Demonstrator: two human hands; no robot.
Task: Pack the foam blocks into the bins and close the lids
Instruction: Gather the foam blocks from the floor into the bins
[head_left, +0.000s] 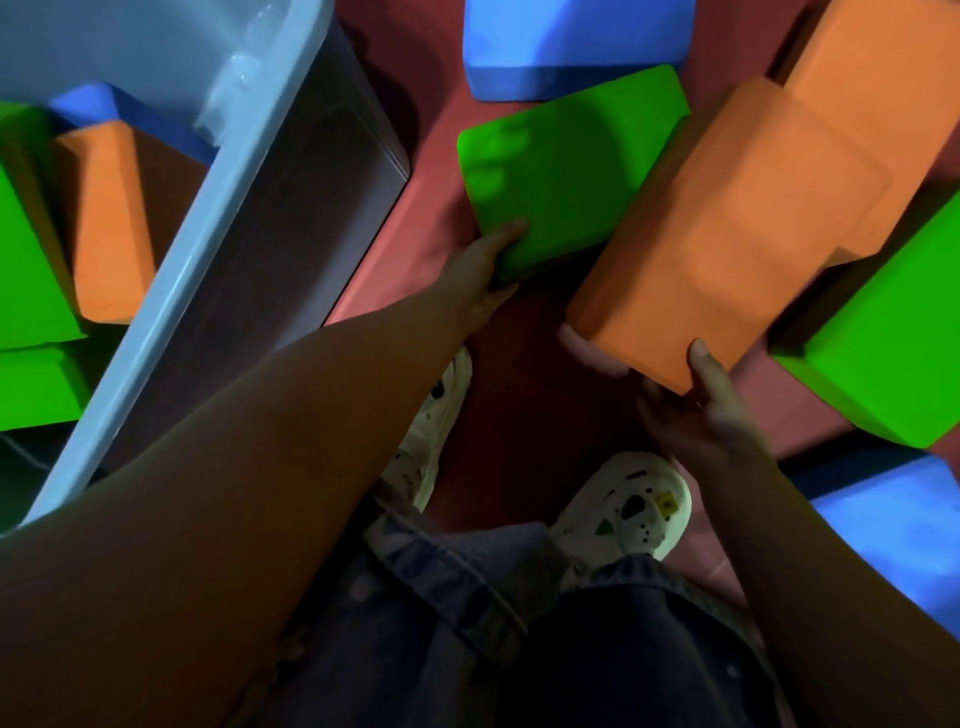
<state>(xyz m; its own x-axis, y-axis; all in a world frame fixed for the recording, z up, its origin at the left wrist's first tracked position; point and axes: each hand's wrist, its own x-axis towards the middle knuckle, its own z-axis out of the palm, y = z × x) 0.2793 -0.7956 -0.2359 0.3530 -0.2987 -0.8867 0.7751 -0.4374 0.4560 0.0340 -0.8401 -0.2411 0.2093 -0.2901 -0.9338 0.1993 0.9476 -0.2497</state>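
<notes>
The left hand (493, 265) grips the near corner of a green block (561, 161) on the red floor (431, 208) beside the open bin (218, 171), while the right hand (696, 410) clasps an orange block (717, 234) by its near end.

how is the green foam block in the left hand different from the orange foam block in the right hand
The green foam block is squarish; the orange foam block is longer and narrower. The left hand grips the green block at its near corner, while the right hand holds the orange block by its near end. The orange block overlaps the green block's right edge. Both are plain rounded-edge foam, outside the grey plastic bin.
</notes>
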